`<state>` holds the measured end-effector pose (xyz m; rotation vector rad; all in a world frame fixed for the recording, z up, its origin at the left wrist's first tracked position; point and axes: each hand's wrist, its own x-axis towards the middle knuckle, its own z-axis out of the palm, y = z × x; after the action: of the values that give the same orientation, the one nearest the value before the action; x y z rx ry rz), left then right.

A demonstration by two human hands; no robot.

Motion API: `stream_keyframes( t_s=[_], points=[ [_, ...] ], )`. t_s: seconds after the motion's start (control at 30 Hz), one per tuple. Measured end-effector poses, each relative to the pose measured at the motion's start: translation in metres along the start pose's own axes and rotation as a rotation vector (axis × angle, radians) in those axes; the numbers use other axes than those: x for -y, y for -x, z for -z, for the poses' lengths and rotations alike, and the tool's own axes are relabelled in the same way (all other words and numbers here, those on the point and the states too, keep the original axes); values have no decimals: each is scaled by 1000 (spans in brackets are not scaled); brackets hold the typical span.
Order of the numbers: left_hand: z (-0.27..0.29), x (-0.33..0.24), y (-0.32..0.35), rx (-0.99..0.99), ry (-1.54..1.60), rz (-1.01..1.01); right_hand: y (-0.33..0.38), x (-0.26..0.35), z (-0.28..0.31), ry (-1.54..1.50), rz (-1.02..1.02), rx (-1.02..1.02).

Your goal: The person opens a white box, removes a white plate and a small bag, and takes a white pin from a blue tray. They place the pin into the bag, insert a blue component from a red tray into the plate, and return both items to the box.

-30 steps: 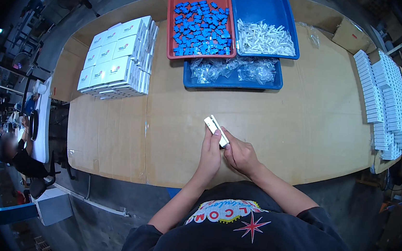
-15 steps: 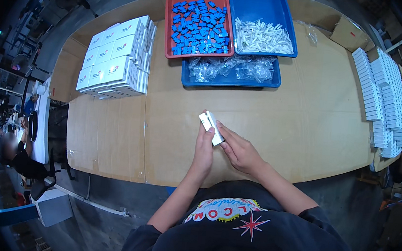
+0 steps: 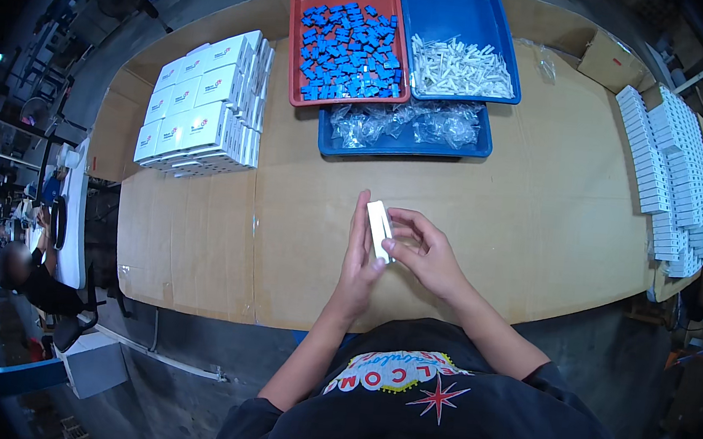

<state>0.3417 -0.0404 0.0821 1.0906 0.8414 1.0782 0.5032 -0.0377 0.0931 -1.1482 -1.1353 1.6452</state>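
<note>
A small white box (image 3: 378, 224) is between my two hands above the near middle of the table, its narrow side turned up. Along its left side lie the straight fingers of my left hand (image 3: 356, 262), with the thumb at the near end. My right hand (image 3: 430, 261) grips the right side, thumb on the near part and fingers bent around the far part. The box's underside and whatever is inside it are hidden.
Beyond my hands stand a red tray (image 3: 295, 45) of blue pieces, a blue tray (image 3: 452, 9) of white slim pieces and a lower blue tray (image 3: 408, 155) of clear plastic bags. White boxes (image 3: 198, 103) are stacked at left, more narrow boxes (image 3: 669, 174) at right. Cardboard walls (image 3: 115, 125) edge the table.
The white box has turned more upright, its narrow side now facing up. My right fingers have shifted from lying flat along it to a bent grip, and the left fingers have straightened.
</note>
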Motion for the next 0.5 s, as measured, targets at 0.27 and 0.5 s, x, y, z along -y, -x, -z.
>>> stream_keyframes(
  t_s=[0.27,0.5],
  points=[
    [-10,4,-4,-155,193,74,5,2,-19,476,405,-151],
    [-12,8,-6,-197,238,-36,8,-8,-26,613,582,-136]
  ],
)
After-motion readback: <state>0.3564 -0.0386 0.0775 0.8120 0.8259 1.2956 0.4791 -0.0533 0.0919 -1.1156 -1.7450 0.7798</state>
